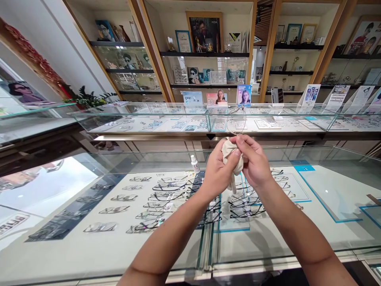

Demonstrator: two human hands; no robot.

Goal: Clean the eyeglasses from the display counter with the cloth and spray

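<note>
A cream cloth (233,167) is bunched between my two hands above the glass counter. My left hand (218,171) is closed on it, thumb pressed on the folds. Held up just beyond my fingertips is a pair of thin-rimmed eyeglasses (237,121), turned so that one round lens stands out. My right hand (256,163) pinches the glasses at their lower end, its fingertips against the cloth. Fingers and cloth hide the rest of the frame. A small white bottle (194,163) stands on the counter, left of my hands.
Below my forearms, a glass display case (205,246) holds rows of eyeglasses (168,194). Farther off runs a second glass case (143,123) with cards standing on it. Behind that are wooden shelves (205,54) with framed pictures. A plant (92,98) is at the left.
</note>
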